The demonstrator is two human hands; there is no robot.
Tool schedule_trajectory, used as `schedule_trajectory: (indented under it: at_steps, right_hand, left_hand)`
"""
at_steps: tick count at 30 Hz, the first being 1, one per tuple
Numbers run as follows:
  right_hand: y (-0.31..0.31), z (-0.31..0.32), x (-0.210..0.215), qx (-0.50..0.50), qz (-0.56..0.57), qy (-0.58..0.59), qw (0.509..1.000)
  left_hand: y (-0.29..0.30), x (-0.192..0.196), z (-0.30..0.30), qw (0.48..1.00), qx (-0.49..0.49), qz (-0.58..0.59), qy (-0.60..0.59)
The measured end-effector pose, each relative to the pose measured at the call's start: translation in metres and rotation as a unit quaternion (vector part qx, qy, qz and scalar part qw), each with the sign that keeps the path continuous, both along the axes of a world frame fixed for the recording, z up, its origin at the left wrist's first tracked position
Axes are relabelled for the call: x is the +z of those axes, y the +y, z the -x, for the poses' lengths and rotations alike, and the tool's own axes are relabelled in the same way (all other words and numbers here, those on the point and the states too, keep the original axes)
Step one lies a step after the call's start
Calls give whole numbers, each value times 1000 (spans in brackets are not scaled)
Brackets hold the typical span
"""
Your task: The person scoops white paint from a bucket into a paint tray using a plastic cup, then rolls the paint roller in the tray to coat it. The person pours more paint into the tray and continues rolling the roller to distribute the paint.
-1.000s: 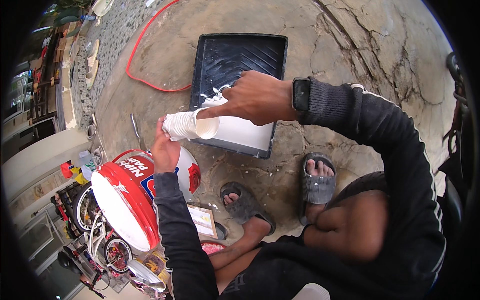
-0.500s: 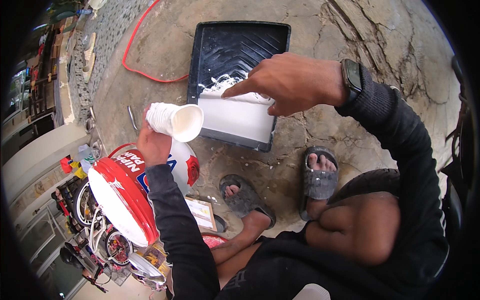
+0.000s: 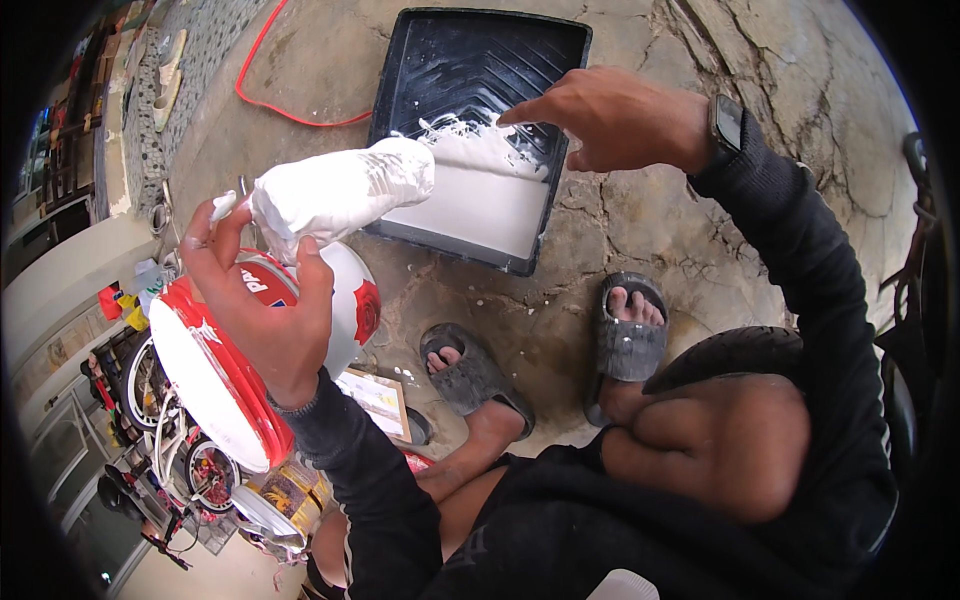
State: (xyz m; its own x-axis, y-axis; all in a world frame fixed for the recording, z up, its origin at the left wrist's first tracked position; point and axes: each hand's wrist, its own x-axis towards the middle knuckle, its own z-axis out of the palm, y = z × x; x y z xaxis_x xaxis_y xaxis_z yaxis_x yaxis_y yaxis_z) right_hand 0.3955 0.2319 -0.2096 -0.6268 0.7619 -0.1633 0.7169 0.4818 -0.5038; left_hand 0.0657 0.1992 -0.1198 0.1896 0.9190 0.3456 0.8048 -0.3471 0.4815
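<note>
My left hand (image 3: 265,320) grips a white paint-coated cup (image 3: 335,192) near its base, thumb on the near side. White paint sits on one of its fingertips. The cup lies nearly sideways, its far end over the left edge of a black paint tray (image 3: 385,100). Its mouth is turned out of sight. White paint (image 3: 480,215) fills the near half of the tray and thins out in streaks on the ridged slope. Above that slope, on the right, my right hand (image 3: 615,118) has its index finger stretched out and holds nothing.
A large red and white paint bucket (image 3: 225,375) stands at the left below my left hand. Behind the tray, a red hose (image 3: 270,103) curves over cracked concrete. My sandalled feet (image 3: 632,320) are near the tray, with a tyre (image 3: 730,355) at right.
My left hand has turned the cup, so its mouth no longer shows. My right fingertip has moved from the paint's left part to the upper right. The whole view has shifted slightly.
</note>
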Motion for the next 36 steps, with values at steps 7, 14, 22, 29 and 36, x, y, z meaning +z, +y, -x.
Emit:
schedule_trajectory:
  at_steps: [7,14,22,29,36]
  right_hand:
    - [-1,8,-8,1,-14,22,1000]
    - [0,15,-18,1,-38,17,999]
    - [10,37,-28,17,-136,91,986]
    - [15,58,-14,14,-52,147,988]
    - [8,67,-5,-64,142,188,970]
  left_hand:
    - [-3,-61,16,986,12,28,162]
    - [-11,-84,35,984,79,127,-100]
    - [-37,-112,46,682,268,426,-531]
    - [-82,-154,23,409,248,436,-762]
    - [-113,-186,-24,376,124,407,-823]
